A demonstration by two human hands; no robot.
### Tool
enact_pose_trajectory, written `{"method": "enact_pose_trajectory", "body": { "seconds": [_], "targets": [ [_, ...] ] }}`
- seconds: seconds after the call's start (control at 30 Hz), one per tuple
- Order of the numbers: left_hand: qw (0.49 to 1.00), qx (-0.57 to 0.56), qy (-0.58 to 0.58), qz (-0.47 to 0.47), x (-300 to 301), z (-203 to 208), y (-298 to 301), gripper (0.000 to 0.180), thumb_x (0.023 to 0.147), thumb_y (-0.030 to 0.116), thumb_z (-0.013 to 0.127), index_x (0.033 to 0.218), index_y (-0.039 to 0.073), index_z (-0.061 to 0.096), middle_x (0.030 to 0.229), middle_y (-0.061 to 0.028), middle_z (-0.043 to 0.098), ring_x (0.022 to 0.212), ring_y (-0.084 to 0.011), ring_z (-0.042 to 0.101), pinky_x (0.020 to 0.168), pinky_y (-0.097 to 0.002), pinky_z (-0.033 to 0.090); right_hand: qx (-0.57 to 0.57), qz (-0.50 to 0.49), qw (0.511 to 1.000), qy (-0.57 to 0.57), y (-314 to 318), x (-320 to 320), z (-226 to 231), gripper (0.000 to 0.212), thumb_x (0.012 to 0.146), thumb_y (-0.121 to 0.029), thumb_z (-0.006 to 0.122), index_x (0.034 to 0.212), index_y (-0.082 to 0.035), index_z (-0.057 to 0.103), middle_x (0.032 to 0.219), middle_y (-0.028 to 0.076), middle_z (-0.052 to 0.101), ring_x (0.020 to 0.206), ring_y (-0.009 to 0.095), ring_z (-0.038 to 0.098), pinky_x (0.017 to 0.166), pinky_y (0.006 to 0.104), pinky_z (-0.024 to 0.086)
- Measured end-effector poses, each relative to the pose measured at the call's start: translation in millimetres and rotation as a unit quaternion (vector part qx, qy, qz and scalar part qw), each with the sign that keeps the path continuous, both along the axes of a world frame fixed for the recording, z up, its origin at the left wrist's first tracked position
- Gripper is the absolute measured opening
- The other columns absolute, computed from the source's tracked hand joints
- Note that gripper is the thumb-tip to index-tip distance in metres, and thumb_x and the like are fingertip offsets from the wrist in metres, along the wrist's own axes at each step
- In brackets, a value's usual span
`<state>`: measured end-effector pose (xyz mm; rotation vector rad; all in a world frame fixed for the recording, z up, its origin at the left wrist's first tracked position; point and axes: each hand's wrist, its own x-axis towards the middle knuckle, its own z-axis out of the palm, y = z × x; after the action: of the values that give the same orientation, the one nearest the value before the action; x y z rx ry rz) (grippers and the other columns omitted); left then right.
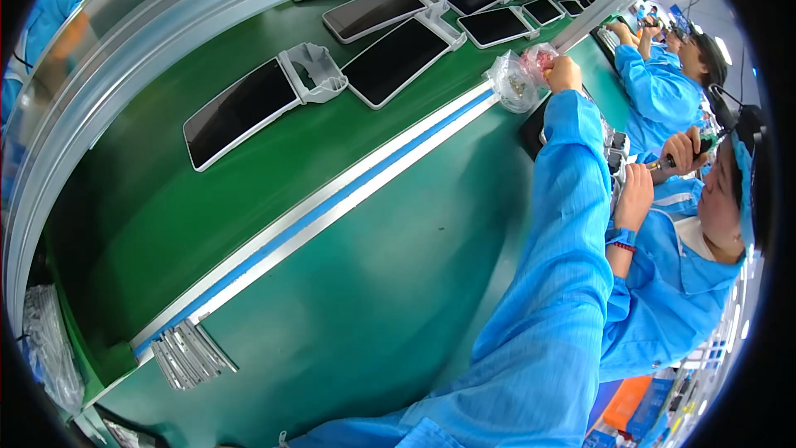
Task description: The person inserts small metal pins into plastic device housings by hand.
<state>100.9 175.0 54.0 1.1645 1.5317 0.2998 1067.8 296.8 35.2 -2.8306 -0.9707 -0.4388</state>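
Note:
My right arm, in a blue sleeve, stretches to the upper right across the bench. At its end my right hand (565,75) is closed at the edge of a clear plastic bag with red contents (539,58). Beside it, at the end of the blue-striped rail, another clear plastic bag (516,87) holds small parts too small to make out. My fingertips are partly hidden by the hand itself. My left hand is out of view.
A green conveyor belt (191,207) carries several white-framed, dark-screened devices (240,112). A metal rail with a blue stripe (332,203) borders it. Metal strips (192,354) lie at lower left. Close by on the right, a co-worker (680,257) in blue holds a tool.

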Motion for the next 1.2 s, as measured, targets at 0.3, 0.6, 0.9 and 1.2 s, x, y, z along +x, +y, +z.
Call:
{"method": "enact_pose_trajectory", "body": {
  "seconds": [0.3, 0.6, 0.9, 1.2],
  "targets": [
    [0.993, 0.09, 0.016, -0.068, 8.0, -17.2, 14.9, 0.017, 0.08, 0.013, 0.068, 0.089, 0.001, 0.06, 0.075, -0.0065, 0.063, 0.066, -0.0133, 0.058, 0.06, -0.0263, 0.047, 0.128, -0.045, 0.989, 0.061, -20.2, -2.0, -0.6, 0.019, 0.069, -0.017, 0.069, 0.087, -0.013, 0.075, 0.086, 0.016, 0.068, 0.083, 0.032, 0.067, 0.081, 0.0373, 0.052],
    [0.978, 0.165, 0.046, -0.117, 15.8, -20.8, 15.4, 0.011, 0.077, 0.009, 0.068, 0.077, 0.0, 0.061, 0.07, -0.0073, 0.063, 0.063, -0.0136, 0.058, 0.057, -0.0259, 0.047, 0.506, -0.034, 0.822, 0.258, -12.0, 2.7, 4.9, 0.013, 0.078, -0.006, 0.069, 0.09, -0.001, 0.073, 0.079, 0.007, 0.069, 0.064, 0.014, 0.064, 0.059, 0.0269, 0.052],
    [0.987, 0.128, -0.091, 0.02, 67.6, 27.4, -12.0, 0.004, 0.081, -0.003, 0.06, 0.078, -0.002, 0.063, 0.077, -0.0092, 0.062, 0.061, -0.0142, 0.06, 0.053, -0.025, 0.048, 0.534, 0.206, 0.504, 0.647, -3.2, -197.6, 93.7, 0.022, 0.091, 0.0, 0.053, 0.111, 0.011, 0.054, 0.111, 0.017, 0.057, 0.106, 0.025, 0.058, 0.095, 0.0305, 0.051],
    [0.984, 0.023, -0.162, 0.072, 77.0, 42.6, -8.6, 0.01, 0.089, 0.005, 0.058, 0.098, -0.001, 0.06, 0.088, -0.0107, 0.064, 0.071, -0.0153, 0.063, 0.054, -0.0258, 0.051, 0.204, 0.223, 0.434, 0.849, -78.8, -498.5, 107.5, 0.028, 0.085, -0.008, 0.066, 0.109, 0.006, 0.06, 0.099, 0.017, 0.065, 0.082, 0.023, 0.065, 0.074, 0.029, 0.056]
  ]
}}
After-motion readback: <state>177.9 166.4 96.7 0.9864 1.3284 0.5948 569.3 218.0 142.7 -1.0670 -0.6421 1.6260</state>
